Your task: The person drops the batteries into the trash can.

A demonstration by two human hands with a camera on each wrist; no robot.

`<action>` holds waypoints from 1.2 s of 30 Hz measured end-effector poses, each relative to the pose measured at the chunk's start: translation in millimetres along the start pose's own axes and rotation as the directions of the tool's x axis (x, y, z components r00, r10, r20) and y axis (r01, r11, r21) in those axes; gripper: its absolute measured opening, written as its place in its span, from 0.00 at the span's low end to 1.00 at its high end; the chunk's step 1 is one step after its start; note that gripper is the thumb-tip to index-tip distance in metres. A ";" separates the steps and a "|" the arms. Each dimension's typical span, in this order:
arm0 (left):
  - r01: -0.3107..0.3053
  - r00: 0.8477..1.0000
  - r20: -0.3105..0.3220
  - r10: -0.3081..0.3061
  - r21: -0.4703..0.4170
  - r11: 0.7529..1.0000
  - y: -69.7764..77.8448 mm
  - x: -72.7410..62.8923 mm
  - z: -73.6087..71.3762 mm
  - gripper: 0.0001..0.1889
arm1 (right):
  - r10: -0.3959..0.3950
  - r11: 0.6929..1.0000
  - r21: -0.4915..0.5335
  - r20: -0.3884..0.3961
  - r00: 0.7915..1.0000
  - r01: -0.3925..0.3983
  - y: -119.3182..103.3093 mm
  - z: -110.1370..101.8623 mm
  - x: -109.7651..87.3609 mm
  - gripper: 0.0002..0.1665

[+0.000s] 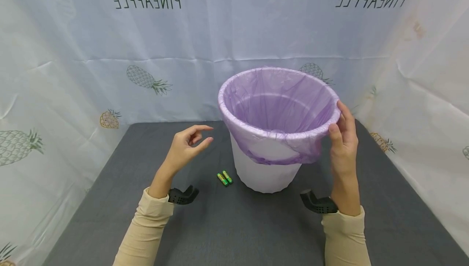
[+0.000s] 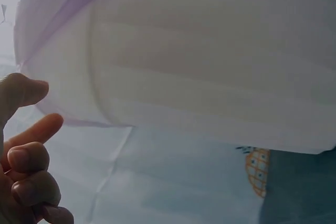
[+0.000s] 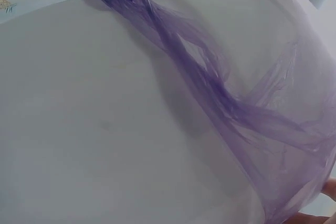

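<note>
A white trash can [image 1: 266, 176] is lined with a thin purple trash bag [image 1: 282, 111], its edge folded over the rim and hanging down outside. At the can's right side my right hand [image 1: 344, 143] holds the bag-covered rim, thumb toward the front and fingers farther back. My left hand [image 1: 187, 146] hovers left of the can, thumb and index finger apart, other fingers loosely bent, nothing between them. Below it, two small green batteries [image 1: 224, 178] lie side by side. The right wrist view shows the bag's gathered purple edge [image 3: 210, 87].
Everything stands on a dark grey table [image 1: 234, 233]. A white curtain [image 1: 205, 25] with pineapple prints hangs behind the table and along both sides. Each wrist carries a black camera mount [image 1: 183, 195].
</note>
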State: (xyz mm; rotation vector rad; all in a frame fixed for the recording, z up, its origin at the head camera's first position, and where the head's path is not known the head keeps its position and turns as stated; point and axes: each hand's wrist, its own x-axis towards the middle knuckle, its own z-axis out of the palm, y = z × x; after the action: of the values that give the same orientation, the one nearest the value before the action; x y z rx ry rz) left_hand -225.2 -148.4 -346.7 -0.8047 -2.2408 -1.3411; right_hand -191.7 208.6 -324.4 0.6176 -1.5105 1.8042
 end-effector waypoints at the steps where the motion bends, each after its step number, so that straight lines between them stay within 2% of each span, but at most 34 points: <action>1: 0.009 1.000 -0.002 -0.009 0.001 1.000 -2.1 -2.4 1.4 0.13 | 0.000 1.000 0.000 -0.002 1.000 0.000 0.1 0.1 0.0 0.28; 10: 0.112 0.994 -0.011 -0.112 0.037 0.993 -11.6 -22.9 13.0 0.13 | 0.007 1.000 0.005 -0.015 1.000 -0.007 0.5 0.4 0.0 0.28; 17: 0.145 0.989 0.009 -0.146 0.033 0.989 6.0 -29.6 15.3 0.11 | 0.007 1.000 0.015 -0.022 1.000 -0.006 0.6 0.6 0.0 0.27; 20: 0.160 0.987 0.017 -0.160 0.022 0.987 7.1 -33.5 18.4 0.11 | 0.003 1.000 0.017 -0.019 1.000 -0.003 0.7 0.7 0.1 0.27; 28: 0.204 0.977 0.056 -0.205 0.017 0.979 -4.3 -46.7 33.9 0.11 | 0.010 1.000 0.018 -0.007 1.000 -0.010 0.4 0.4 -0.7 0.28; 32: 0.251 0.966 0.064 -0.252 0.024 0.968 -7.2 -51.4 38.8 0.12 | 0.014 1.000 0.017 -0.003 1.000 -0.014 0.3 0.5 -1.0 0.28; 36: 0.303 0.948 0.085 -0.305 0.042 0.952 -29.4 -59.5 48.7 0.13 | 0.015 1.000 0.010 -0.013 1.000 -0.015 -0.2 0.8 -0.6 0.28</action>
State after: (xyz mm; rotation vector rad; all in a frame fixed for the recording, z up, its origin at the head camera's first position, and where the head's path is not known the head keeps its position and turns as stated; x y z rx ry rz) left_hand -202.2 -132.0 -424.0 -0.5329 -2.5297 -1.4270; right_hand -191.3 207.7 -324.5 0.5997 -1.5030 1.8245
